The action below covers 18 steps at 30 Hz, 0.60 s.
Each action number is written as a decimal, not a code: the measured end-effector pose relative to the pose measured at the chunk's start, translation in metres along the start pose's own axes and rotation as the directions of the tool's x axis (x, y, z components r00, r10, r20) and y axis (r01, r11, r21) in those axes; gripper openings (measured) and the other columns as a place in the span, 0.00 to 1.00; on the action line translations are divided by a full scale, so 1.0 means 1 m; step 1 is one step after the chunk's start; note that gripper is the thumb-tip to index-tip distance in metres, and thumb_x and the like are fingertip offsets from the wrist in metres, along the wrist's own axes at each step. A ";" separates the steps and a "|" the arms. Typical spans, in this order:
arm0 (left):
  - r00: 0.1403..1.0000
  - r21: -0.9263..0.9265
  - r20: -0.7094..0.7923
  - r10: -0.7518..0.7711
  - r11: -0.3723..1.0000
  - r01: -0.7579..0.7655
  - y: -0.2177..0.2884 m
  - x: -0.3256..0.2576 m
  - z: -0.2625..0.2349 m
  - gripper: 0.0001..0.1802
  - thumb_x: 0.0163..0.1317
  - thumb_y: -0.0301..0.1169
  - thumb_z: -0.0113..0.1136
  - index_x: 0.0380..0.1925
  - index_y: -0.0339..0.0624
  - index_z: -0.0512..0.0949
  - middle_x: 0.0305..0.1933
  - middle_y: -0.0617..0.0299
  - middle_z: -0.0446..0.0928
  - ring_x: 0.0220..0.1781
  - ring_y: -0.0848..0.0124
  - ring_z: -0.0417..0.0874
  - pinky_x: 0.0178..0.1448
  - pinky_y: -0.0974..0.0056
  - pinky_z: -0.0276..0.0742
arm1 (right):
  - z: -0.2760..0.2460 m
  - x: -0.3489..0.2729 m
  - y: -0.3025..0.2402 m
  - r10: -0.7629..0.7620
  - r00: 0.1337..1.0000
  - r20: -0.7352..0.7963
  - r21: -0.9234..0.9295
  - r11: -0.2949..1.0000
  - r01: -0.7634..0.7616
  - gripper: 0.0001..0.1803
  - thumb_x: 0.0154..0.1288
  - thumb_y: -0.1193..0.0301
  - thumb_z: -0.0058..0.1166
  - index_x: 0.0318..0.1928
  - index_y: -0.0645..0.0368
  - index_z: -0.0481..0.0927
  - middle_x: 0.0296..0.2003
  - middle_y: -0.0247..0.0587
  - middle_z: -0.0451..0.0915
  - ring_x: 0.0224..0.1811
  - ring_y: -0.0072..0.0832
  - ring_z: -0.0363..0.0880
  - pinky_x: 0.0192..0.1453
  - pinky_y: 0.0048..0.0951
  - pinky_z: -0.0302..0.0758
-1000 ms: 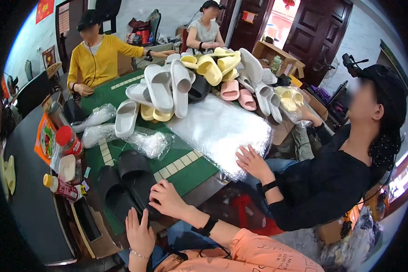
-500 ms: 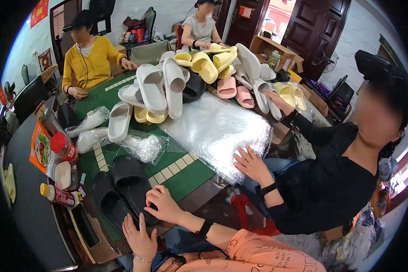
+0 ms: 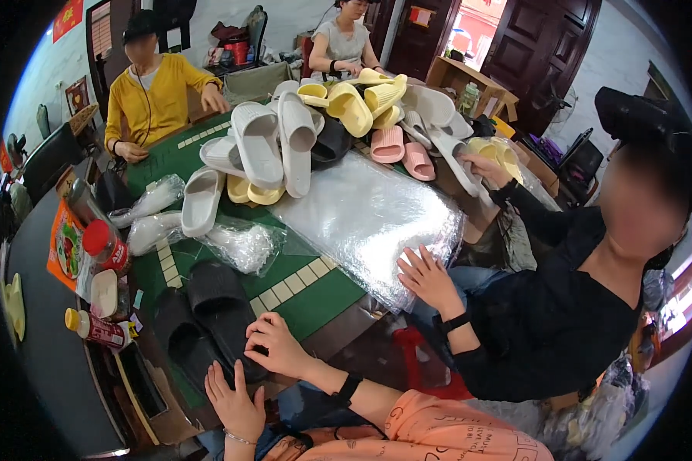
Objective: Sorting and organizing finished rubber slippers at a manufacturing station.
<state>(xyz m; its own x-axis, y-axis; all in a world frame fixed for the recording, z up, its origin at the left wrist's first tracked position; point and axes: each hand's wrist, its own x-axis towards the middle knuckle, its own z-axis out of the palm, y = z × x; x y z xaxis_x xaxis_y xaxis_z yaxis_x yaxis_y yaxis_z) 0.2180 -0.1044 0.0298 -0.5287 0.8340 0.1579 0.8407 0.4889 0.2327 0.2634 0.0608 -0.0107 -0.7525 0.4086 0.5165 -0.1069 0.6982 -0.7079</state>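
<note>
A pair of black slippers (image 3: 220, 300) lies side by side on the green table in front of me, toes pointing away. My left hand (image 3: 234, 401) rests by the heel end of the left slipper, fingers stretched and spread. Beside the heel of the right slipper is my right hand (image 3: 277, 346), its fingers loosely bent and apart, the thumb close to the sole's edge. Neither hand grips anything that I can see.
A heap of grey slippers (image 3: 260, 150), with yellow slippers (image 3: 349, 109) and pink slippers (image 3: 387, 144), covers the far middle. Clear plastic bags (image 3: 369, 211) lie flat before it. At left stand a red-lidded jar (image 3: 108, 247) and a sauce bottle (image 3: 96, 328). Three co-workers sit around the table.
My hands and the black slippers have barely moved. The co-worker at right now grasps a grey slipper's end and has shifted it slightly. The yellow-sleeved co-worker's hand has risen a little.
</note>
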 end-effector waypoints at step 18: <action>0.991 -0.291 0.055 -0.123 0.948 0.133 -0.052 0.068 0.007 0.32 0.55 0.32 0.54 0.60 0.41 0.56 0.62 0.33 0.49 0.63 0.40 0.49 0.63 0.48 0.50 | 0.000 0.002 0.000 0.022 1.000 0.009 0.025 0.999 -0.022 0.08 0.45 0.72 0.59 0.25 0.56 0.73 0.36 0.34 0.70 0.49 0.38 0.61 0.52 0.40 0.60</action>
<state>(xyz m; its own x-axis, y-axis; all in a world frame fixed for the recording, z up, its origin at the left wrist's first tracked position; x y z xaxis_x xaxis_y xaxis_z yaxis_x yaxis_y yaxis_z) 0.1395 -0.0714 0.0222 -0.6206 0.7805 0.0756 0.6922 0.4999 0.5205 0.2617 0.0613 -0.0101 -0.7604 0.4188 0.4964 -0.1060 0.6741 -0.7310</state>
